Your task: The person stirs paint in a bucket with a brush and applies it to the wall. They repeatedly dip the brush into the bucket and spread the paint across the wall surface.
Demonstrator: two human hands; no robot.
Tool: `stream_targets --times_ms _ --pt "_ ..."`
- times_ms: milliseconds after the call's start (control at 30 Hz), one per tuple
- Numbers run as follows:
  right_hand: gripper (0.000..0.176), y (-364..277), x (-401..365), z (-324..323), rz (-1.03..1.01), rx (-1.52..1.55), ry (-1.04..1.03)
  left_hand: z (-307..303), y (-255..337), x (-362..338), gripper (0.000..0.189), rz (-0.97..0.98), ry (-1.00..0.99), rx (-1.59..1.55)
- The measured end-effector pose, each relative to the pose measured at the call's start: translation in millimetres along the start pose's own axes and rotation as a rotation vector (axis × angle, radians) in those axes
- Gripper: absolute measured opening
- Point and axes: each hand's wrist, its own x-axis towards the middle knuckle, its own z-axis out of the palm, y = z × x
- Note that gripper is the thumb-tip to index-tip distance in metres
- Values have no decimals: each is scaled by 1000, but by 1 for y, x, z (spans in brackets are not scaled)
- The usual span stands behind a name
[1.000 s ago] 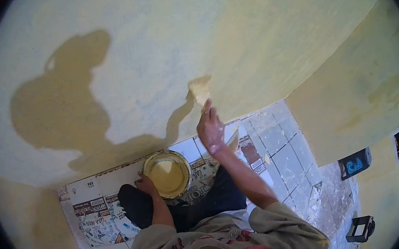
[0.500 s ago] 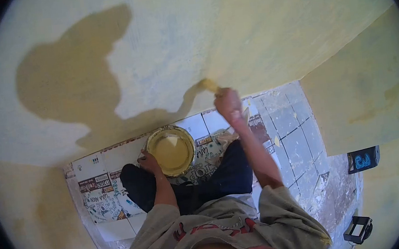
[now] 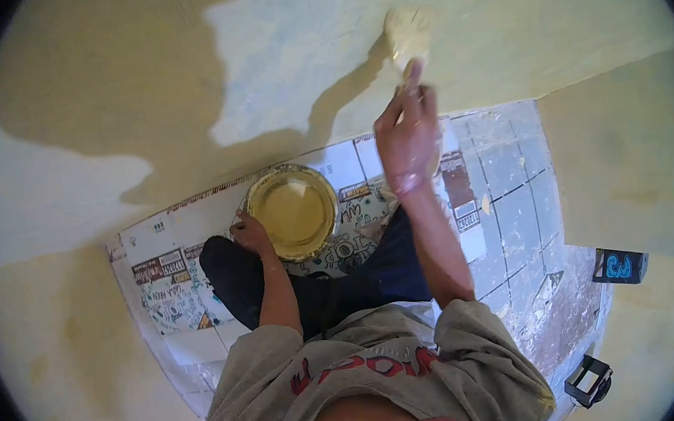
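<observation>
My right hand (image 3: 411, 134) is closed around the handle of a paintbrush (image 3: 408, 37), index finger stretched along it. The wide bristles, coated in pale yellow paint, are against the wall (image 3: 490, 25). Much of the handle is hidden by my fingers. Between my bent legs stands a round paint bucket (image 3: 331, 203) with pale yellow paint inside and smears on its rim. My left hand (image 3: 251, 233) holds the bucket's left edge, its fingers curled at the rim.
Printed cardboard sheets (image 3: 169, 300) cover the floor beneath me. Paint-spattered tiles (image 3: 509, 186) lie to the right. A dark box with a blue mark (image 3: 620, 266) and a small black object (image 3: 589, 381) are farther right. A second wall (image 3: 632, 158) meets the painted one.
My right hand has moved the paintbrush up the wall and slightly right. My left hand remains at the bucket's edge. The view has tilted, so the floor and bucket sit higher.
</observation>
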Motion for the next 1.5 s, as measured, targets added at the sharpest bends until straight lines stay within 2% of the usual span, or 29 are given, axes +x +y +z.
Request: stream_targets --times_ms 67,133,267,333,367,467,533,600,633,667,733,767,833,900,933,967,1000,1033,1067,1133,1167,1233,1267,1333,1367,1400,1433,1467,1500 --pt "59 17 -57 41 45 76 -75 -5 -4 -2 47 5 31 10" --pt "57 34 -110 77 131 73 -309 -9 3 -3 48 9 -26 90" --pt "57 73 -193 148 218 39 -495 -13 19 -12 50 -39 -59 163" --pt "57 86 -211 166 278 13 -695 -13 20 -16 51 -23 -18 137" --pt "51 93 -219 173 360 53 -776 -15 15 -17 51 -15 -13 155" --pt "51 108 -229 183 373 64 -898 -11 10 -9 51 -5 -8 174" --pt "48 103 -225 180 330 34 -845 -9 9 -7 51 1 -12 230" --pt "46 95 -207 179 426 -6 -1044 -10 13 -11 51 -26 -11 216" --pt "35 98 -205 185 323 41 -880 -12 15 -11 51 -51 -12 219" --pt "35 95 -186 172 323 46 -877 -11 12 -10 51 -48 -9 218" --pt "23 81 -127 122 439 295 -803 -7 -1 -5 51 29 7 190" --pt "16 81 -124 113 403 266 -643 -9 0 -8 51 25 2 197" --pt "20 67 -81 53 460 462 -667 -11 9 -13 51 20 24 161" --pt "24 55 -62 19 385 543 -386 -9 2 -10 51 -4 -1 175" --pt "24 48 -55 5 388 543 -384 -9 1 -6 52 -20 -21 186" --pt "26 40 -50 -8 359 573 -252 -10 4 -6 52 -18 -22 184" --pt "28 34 -47 -14 328 599 -123 -12 7 -7 50 -56 -46 191" --pt "32 35 -50 -6 162 566 -8 -14 11 -9 49 -95 -71 194" --pt "32 39 -58 12 151 567 -4 -16 16 -11 49 -97 -71 182" --pt "38 50 -86 61 95 513 -23 -25 22 -11 44 -168 -192 77" --pt "38 58 -105 83 90 517 -16 -25 13 -2 44 -165 -189 69" --pt "37 77 -144 121 -32 353 4 -21 -17 20 41 -464 -749 -727" --pt "37 82 -160 128 -23 349 -1 -28 -23 19 41 -467 -750 -716" --pt "33 92 -192 139 136 343 -263 -43 -30 13 43 -781 -1007 -755" --pt "32 103 -214 154 175 291 -384 -46 -24 8 43 -771 -1019 -760" --pt "32 115 -230 166 175 287 -376 -54 -18 1 41 -765 -1109 -740" --pt "33 118 -237 171 243 268 -531 -56 -18 -1 40 -761 -1195 -717" --pt "35 120 -247 178 313 251 -692 -50 -22 3 40 -763 -1193 -711" --pt "32 122 -259 184 390 235 -698 -50 -29 9 37 -748 -1185 -597"
